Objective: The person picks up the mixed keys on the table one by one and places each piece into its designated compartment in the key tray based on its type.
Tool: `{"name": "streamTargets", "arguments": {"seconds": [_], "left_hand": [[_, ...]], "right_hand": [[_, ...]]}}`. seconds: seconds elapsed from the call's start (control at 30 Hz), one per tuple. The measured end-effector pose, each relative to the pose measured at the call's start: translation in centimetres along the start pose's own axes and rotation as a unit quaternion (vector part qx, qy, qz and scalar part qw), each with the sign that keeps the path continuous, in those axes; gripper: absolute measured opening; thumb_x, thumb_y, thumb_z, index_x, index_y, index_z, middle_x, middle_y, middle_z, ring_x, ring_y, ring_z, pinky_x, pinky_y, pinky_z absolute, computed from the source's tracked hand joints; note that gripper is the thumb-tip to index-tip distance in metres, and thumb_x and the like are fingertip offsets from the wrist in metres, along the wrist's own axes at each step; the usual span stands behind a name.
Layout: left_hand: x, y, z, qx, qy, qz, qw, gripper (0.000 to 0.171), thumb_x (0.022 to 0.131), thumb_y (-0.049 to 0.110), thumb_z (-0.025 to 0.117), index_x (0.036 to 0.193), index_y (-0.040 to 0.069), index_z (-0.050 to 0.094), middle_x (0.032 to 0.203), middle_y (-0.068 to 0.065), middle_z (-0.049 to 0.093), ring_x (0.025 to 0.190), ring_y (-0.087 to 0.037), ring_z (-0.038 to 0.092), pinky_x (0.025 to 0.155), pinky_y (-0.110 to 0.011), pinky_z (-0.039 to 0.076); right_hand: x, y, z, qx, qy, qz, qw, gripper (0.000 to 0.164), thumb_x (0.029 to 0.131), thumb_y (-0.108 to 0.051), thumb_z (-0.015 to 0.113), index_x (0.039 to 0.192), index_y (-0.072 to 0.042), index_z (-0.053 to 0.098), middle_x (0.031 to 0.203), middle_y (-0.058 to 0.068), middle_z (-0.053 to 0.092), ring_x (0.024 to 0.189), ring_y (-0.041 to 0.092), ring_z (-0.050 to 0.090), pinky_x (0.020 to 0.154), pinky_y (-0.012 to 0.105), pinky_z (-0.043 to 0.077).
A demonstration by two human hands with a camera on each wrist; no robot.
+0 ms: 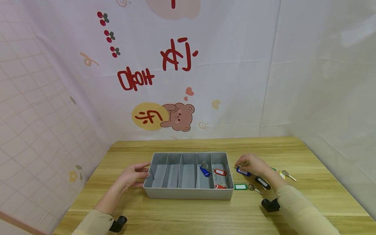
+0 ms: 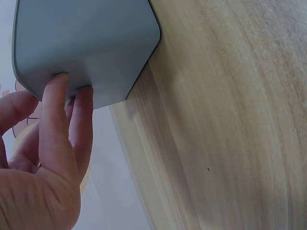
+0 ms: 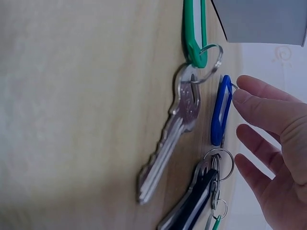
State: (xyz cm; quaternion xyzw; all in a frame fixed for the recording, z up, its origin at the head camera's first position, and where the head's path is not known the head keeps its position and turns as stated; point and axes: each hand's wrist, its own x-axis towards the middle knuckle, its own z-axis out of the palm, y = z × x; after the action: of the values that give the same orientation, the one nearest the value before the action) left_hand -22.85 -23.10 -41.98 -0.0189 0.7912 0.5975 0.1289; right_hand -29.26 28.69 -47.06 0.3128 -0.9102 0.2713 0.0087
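**Steady at one end, busy at the other**

From where I stand, the left hand (image 1: 131,175) is at the end wall of the grey five-compartment tray (image 1: 188,193), fingers spread, fingertips against the outside; I take it to be bracing the tray so it won't slide.

Just beyond the opposite end, the right hand (image 1: 255,164) has thumb and forefinger pinched at the ring of a blue key tag (image 1: 243,172), with the other fingers apart and loose. Taking it by the ring probably suits so flat a tag, which offers little edge to grasp. Whether it is clear of the wooden table (image 1: 188,217) I can't tell.

Colour seems to decide the places: two red key tags (image 1: 219,172) share the rightmost compartment, and another blue tag (image 1: 204,171) lies next door. A green tag (image 1: 241,187), a black tag (image 1: 262,182) and a yellow tag (image 1: 282,175) lie beside the tray, within easy reach.
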Motion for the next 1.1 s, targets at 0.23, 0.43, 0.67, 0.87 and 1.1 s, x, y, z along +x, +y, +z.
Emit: {"name": "streamTargets", "arguments": {"seconds": [0.23, 0.43, 0.67, 0.87, 1.1], "left_hand": [[-0.01, -0.07, 0.06, 0.000, 0.000, 0.001, 1.0000, 0.058, 0.090, -0.003, 0.067, 0.144, -0.004, 0.047, 0.126, -0.027, 0.059, 0.093, -0.027, 0.068, 0.069, -0.042, 0.060], [-0.07, -0.06, 0.10, 0.002, 0.003, 0.001, 1.0000, 0.058, 0.090, -0.002, 0.067, 0.144, -0.004, 0.047, 0.126, -0.027, 0.059, 0.095, -0.028, 0.068, 0.069, -0.042, 0.060], [-0.02, -0.31, 0.14, -0.010, -0.005, 0.005, 0.9999, 0.059, 0.090, -0.004, 0.064, 0.146, -0.005, 0.043, 0.128, -0.032, 0.055, 0.097, -0.032, 0.067, 0.072, -0.046, 0.059], [0.15, -0.50, 0.04, -0.006, -0.008, 0.008, 0.9999, 0.060, 0.092, -0.004, 0.063, 0.147, -0.005, 0.041, 0.130, -0.034, 0.052, 0.098, -0.033, 0.067, 0.074, -0.048, 0.059], [-0.01, -0.46, 0.09, -0.002, -0.005, 0.006, 1.0000, 0.060, 0.091, -0.002, 0.066, 0.146, -0.005, 0.042, 0.131, -0.033, 0.053, 0.099, -0.033, 0.066, 0.072, -0.046, 0.059]], "right_hand": [[0.08, 0.24, 0.26, -0.014, 0.007, -0.016, 1.000, 0.019, 0.084, 0.001, 0.075, 0.098, -0.012, 0.079, 0.099, -0.003, 0.071, 0.095, 0.024, 0.065, 0.082, 0.043, 0.054], [0.28, 0.38, 0.56, -0.040, 0.026, -0.052, 0.998, 0.019, 0.082, 0.002, 0.077, 0.091, -0.014, 0.079, 0.094, -0.003, 0.072, 0.090, 0.022, 0.065, 0.080, 0.045, 0.054], [0.35, 0.36, 0.61, -0.063, 0.025, -0.041, 0.997, 0.018, 0.083, -0.001, 0.077, 0.089, -0.017, 0.080, 0.092, -0.007, 0.070, 0.087, 0.019, 0.066, 0.077, 0.041, 0.055], [0.35, 0.61, 0.75, -0.069, 0.031, -0.033, 0.997, 0.016, 0.085, -0.003, 0.076, 0.088, -0.018, 0.080, 0.090, -0.009, 0.070, 0.086, 0.017, 0.065, 0.074, 0.036, 0.055], [0.17, 0.59, 0.79, -0.059, 0.039, 0.001, 0.997, 0.017, 0.086, -0.005, 0.075, 0.086, -0.021, 0.079, 0.090, -0.008, 0.071, 0.085, 0.016, 0.065, 0.075, 0.037, 0.055]]}}
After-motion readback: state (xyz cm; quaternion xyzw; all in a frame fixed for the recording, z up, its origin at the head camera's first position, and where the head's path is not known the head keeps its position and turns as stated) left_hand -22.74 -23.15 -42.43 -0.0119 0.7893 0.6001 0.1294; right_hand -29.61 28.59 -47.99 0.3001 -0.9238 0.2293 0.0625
